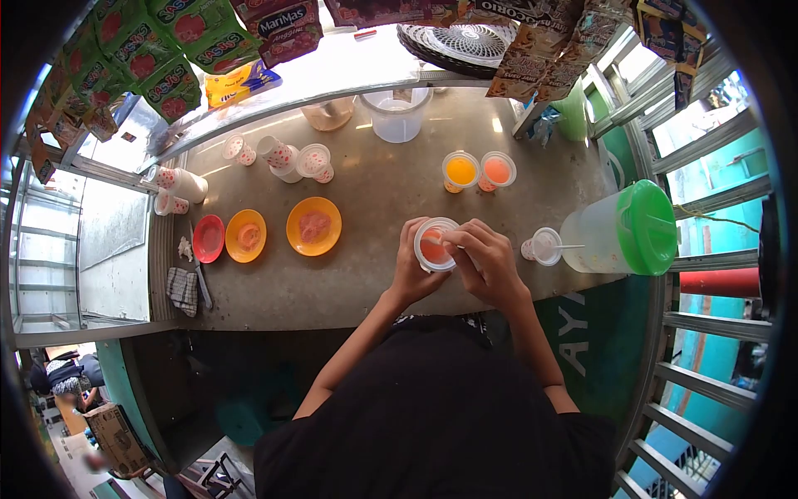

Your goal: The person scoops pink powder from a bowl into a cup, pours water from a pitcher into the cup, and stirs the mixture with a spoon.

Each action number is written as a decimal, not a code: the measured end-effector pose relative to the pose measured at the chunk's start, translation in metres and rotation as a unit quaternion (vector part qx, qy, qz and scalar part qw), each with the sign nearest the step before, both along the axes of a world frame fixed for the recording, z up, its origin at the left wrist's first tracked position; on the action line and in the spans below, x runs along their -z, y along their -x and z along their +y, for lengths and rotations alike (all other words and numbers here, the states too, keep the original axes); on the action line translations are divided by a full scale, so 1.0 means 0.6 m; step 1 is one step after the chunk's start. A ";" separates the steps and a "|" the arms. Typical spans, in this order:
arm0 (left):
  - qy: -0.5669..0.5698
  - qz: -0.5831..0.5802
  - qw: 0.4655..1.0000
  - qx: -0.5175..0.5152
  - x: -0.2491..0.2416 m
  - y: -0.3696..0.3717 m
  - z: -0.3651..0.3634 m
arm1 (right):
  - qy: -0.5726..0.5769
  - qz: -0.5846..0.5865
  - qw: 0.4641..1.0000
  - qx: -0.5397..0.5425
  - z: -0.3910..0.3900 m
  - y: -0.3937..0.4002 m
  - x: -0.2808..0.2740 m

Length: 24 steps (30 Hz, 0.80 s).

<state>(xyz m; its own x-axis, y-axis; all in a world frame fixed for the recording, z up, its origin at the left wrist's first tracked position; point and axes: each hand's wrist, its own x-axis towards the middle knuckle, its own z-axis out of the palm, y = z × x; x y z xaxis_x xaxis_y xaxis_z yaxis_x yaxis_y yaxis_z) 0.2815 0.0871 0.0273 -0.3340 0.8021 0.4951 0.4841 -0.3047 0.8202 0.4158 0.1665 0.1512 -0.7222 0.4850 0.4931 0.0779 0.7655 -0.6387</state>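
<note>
**Counter Station: Lidded Cup Held in Both Hands**

At the near edge of the counter (357, 283), head view, the left hand (409, 270) wraps a clear plastic cup (434, 246) from the side, fingers curled narrow around its wall. The cup is round, holds an orange-red drink and carries a thin translucent lid. The right hand (490, 262) sits on top of the cup, fingertips pinched close on the lid rim; whether they press or lift cannot be told. The cup stands low over the counter, directly in front of the person's dark-sleeved torso.

The counter surface is smooth, grey-brown and glossy with glare. Behind the hands stand two sealed cups, one yellow-orange (460, 171), one coral (497, 170), touching side by side. To the right, a frosted jug with a green lid (633, 228) lies tilted, and a small clear cup with a straw-like stick (546, 246) stands just beside it. To the left lie three flat round plastic plates: one red (209, 238), two orange (246, 235) (313, 225). Stacks of spotted paper cups (283, 158) lie on their sides further back, near a clear pitcher (397, 115).

Hanging sachets overhead read "MariMas" (287, 25); the green packets (158, 50) show partial red lettering, not legible.
</note>
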 end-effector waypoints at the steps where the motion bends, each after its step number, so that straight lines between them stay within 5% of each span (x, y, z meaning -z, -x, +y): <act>1: -0.009 0.076 0.997 -0.007 -0.009 0.003 0.002 | -0.013 0.000 1.000 0.012 0.001 0.001 0.000; 10: 0.042 -0.086 0.995 -0.020 -0.015 -0.015 0.001 | 0.017 -0.019 1.000 -0.006 0.003 -0.001 -0.005; 24: 0.070 -0.036 0.997 -0.002 0.013 -0.008 -0.006 | 0.019 -0.006 1.000 0.012 0.002 0.001 0.005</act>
<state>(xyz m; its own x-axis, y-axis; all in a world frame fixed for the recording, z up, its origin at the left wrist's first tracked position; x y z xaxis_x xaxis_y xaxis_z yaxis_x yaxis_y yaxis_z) 0.2864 0.0832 0.0197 -0.3679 0.8600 0.3535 0.4240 -0.1831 0.8869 0.4149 0.1678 0.1480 -0.7153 0.5210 0.4657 0.1044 0.7386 -0.6660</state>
